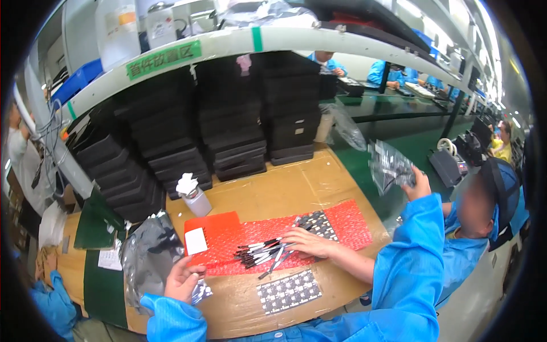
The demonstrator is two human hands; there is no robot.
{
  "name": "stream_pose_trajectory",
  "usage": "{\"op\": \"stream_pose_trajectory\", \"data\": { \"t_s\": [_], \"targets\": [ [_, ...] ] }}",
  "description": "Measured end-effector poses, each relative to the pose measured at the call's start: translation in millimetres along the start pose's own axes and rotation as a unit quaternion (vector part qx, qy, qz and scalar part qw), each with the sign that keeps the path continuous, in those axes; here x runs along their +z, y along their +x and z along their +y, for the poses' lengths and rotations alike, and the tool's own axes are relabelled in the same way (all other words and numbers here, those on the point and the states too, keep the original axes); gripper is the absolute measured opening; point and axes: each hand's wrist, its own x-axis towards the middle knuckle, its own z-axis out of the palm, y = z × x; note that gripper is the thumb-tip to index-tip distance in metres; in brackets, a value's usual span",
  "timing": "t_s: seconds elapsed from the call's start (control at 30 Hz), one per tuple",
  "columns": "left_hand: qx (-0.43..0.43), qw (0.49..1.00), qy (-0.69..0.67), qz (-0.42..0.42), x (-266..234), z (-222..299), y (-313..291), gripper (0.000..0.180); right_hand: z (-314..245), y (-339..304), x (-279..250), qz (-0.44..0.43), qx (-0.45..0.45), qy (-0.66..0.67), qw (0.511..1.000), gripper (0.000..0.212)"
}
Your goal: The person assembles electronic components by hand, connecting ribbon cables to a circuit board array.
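**Clear bag raised in your right grip, left grip low beside the silver bag**

You have the clear bag (390,165) pinched at its near edge in your right grip (419,185), held up beyond the right edge of the bench (239,316). Your left grip (182,279) has curled fingers near the silver bag (152,259); you cannot tell from here whether they pinch anything.

The step in hand appears to be handling the clear bag. Moving it would call for a secure pinch and a path clear of the co-worker's hand (310,243), which reaches over the black-and-white strips (256,255) on the red bubble wrap (356,222).

As for containers, the clear bag is crumpled, its contents unclear. The silver bag lies rumpled at the bench's left; you cannot tell what it holds. A pale bottle (198,204) stands behind the wrap, white material on top. Black trays (231,117) rise in stacks behind, their insides hidden.
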Motion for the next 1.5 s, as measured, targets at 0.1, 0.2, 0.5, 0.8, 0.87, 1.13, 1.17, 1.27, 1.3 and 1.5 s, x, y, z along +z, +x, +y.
{"op": "stream_pose_trajectory", "data": {
  "t_s": [0.1,0.2,0.5,0.8,0.87,1.13,1.17,1.27,1.3,1.5],
  "targets": [
    [-0.043,0.999,0.017,0.018,2,2,-8,0.042,28,-10,-4,-0.138,0.111,0.035,0.984,0.031],
    [-0.088,0.968,0.233,0.013,42,11,0,0.032,-74,-1,-47,-0.208,0.143,0.252,0.934,0.015],
    [0.289,0.676,0.64,-0.224,103,-62,44,0.034,-261,-102,-61,-0.471,-0.192,0.187,0.84,0.012],
    [0.343,0.649,0.651,-0.195,100,-73,45,0.026,-246,-144,-66,-0.514,-0.023,0.307,0.801,0.014],
    [0.324,0.708,0.599,-0.187,101,-46,36,0.033,-237,-148,-65,-0.507,0.069,0.337,0.79,0.015],
    [-0.084,0.949,0.129,-0.276,88,-9,-12,0.034,-275,-169,-66,-0.619,0.115,0.413,0.658,0.018],
    [-0.086,0.948,0.129,-0.278,84,-10,-13,0.034,-275,-172,-65,-0.619,0.118,0.413,0.658,0.018],
    [-0.058,0.984,0.09,-0.142,80,-2,-24,0.031,-271,-179,-57,-0.498,-0.084,0.445,0.74,0.025],
    [-0.06,0.984,0.091,-0.14,77,-1,-25,0.031,-271,-178,-60,-0.462,-0.029,0.47,0.751,0.024],
    [-0.102,0.991,-0.023,-0.08,59,-10,-22,0.029,-271,-159,-73,-0.595,0.184,0.455,0.637,0.024]
  ]
}}
